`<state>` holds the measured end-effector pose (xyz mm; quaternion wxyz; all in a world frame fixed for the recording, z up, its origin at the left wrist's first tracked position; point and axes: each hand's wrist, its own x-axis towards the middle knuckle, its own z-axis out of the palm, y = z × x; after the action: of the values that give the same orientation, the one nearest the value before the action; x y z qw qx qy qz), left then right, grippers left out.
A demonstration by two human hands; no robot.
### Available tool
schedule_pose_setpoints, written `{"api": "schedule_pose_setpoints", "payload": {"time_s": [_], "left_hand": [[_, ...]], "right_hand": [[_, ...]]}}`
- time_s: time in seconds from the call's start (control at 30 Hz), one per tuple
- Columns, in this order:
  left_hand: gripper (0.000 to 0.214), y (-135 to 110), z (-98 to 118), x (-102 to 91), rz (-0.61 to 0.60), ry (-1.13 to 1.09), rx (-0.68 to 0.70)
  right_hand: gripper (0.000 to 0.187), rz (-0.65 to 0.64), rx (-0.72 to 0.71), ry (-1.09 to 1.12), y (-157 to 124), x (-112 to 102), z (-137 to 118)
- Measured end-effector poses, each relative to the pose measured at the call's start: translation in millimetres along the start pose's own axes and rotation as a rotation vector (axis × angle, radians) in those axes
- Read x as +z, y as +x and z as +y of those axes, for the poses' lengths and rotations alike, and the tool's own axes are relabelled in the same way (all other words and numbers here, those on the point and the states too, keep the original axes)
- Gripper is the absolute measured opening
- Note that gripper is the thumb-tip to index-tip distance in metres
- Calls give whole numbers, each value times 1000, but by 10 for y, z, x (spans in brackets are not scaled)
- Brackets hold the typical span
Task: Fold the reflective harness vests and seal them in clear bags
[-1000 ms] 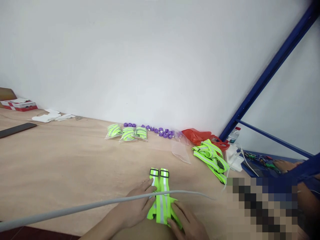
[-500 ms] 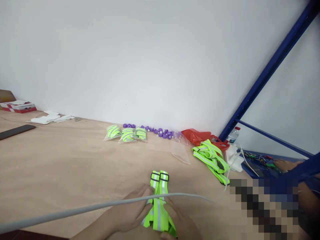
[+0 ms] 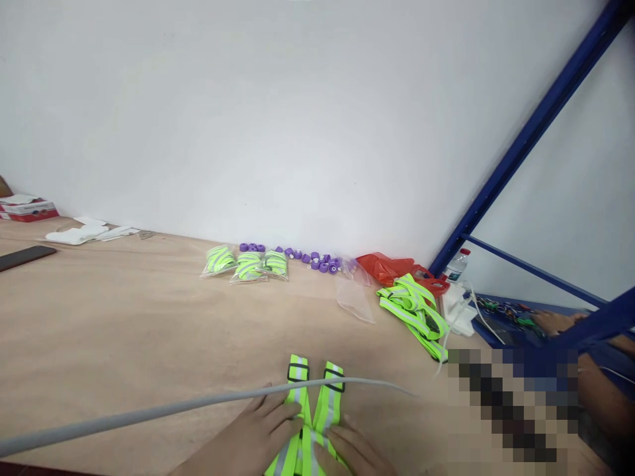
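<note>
A neon-yellow reflective strap harness [image 3: 326,408] with grey stripes lies on the table in front of me, its lower part cut off by the frame. Two strap ends with black slide buckles point away from me, spread in a V. My left hand [image 3: 262,430] holds its left side, fingers bent over the webbing. On the right side, my right hand [image 3: 354,449] has thumb and fingers closed on the straps near where they meet. A grey cable [image 3: 198,400] crosses the view in front of the harness and hides a bit of it.
Several bagged reflective straps [image 3: 249,266], purple rollers [image 3: 323,266] and a clear plastic bag [image 3: 354,301] lie toward the wall. Loose reflective straps [image 3: 414,307] rest beside a red bag [image 3: 387,266]. A blue metal frame [image 3: 526,139] stands right; another person's hand [image 3: 555,322] is beyond.
The two buckled strap ends, side by side before, now stand apart in a V. Both my hands are still on the harness, and the view has shifted slightly.
</note>
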<state>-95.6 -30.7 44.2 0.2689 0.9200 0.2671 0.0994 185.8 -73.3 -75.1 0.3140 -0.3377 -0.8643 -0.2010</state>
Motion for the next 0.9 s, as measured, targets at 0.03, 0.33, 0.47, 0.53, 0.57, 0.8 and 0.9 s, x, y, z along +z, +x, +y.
{"api": "schedule_pose_setpoints", "payload": {"time_s": [0.03, 0.33, 0.47, 0.53, 0.57, 0.8, 0.9], "left_hand": [[53, 21, 7, -13, -1, -2, -3], [34, 251, -120, -89, 116, -91, -30], [27, 423, -208, -158, 183, -56, -3], [29, 531, -279, -145, 192, -3, -32], [30, 587, -318, -122, 194, 35, -69], [21, 894, -465, 143, 240, 196, -262], [23, 925, -480, 202, 253, 234, -283]], "right_hand": [[33, 2, -4, 47, 87, -71, 48], [36, -349, 305, 572, 841, -575, 245], [30, -308, 476, 624, 835, -466, 334], [28, -297, 542, 685, 820, -382, 402], [26, -300, 569, 712, 819, -340, 434], [25, -292, 567, 480, 792, -88, 542], [32, -294, 526, 390, 743, -13, 556]]}}
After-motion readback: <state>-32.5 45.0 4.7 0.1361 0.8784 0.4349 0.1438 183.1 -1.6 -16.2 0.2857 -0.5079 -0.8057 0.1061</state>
